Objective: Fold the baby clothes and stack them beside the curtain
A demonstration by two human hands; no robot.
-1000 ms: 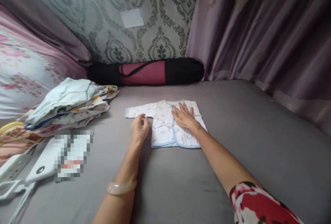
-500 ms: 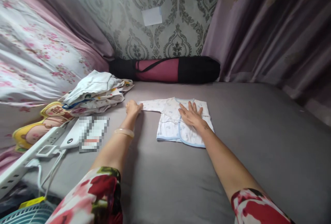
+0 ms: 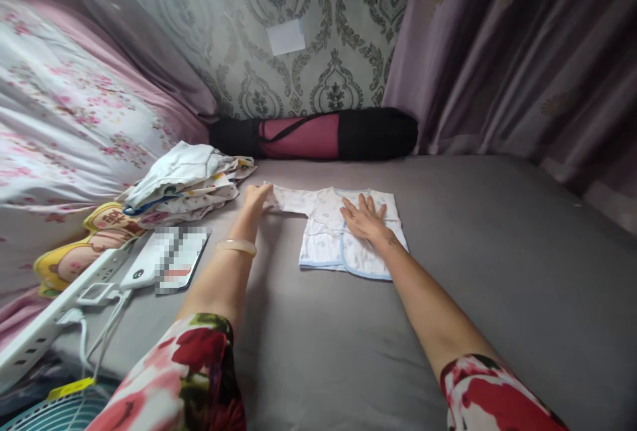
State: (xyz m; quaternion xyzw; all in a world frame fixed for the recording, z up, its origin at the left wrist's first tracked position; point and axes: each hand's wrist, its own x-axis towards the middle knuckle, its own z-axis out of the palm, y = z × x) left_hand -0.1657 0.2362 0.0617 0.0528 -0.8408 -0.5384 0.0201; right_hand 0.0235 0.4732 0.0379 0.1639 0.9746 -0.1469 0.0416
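A small white baby shirt (image 3: 321, 244) with pale blue trim and a faint print lies on the grey bed sheet (image 3: 318, 345). One of its sleeves stretches out to the left. My left hand (image 3: 257, 197) is closed on the cuff end of that sleeve, which looks slightly lifted off the sheet. Flat on the shirt's front rests my right hand (image 3: 364, 217), fingers spread. The shirt's other sleeve does not show.
A pile of folded clothes (image 3: 186, 179) lies left, near a yellow cartoon cushion (image 3: 74, 258). A white power strip (image 3: 60, 311) with cables and white devices (image 3: 144, 265) sits in front. Along the wall lies a black and pink rolled bag (image 3: 308, 136).
My left hand has risen a little with the sleeve's cuff end. The right hand stays spread on the shirt. The whole view has shifted slightly.
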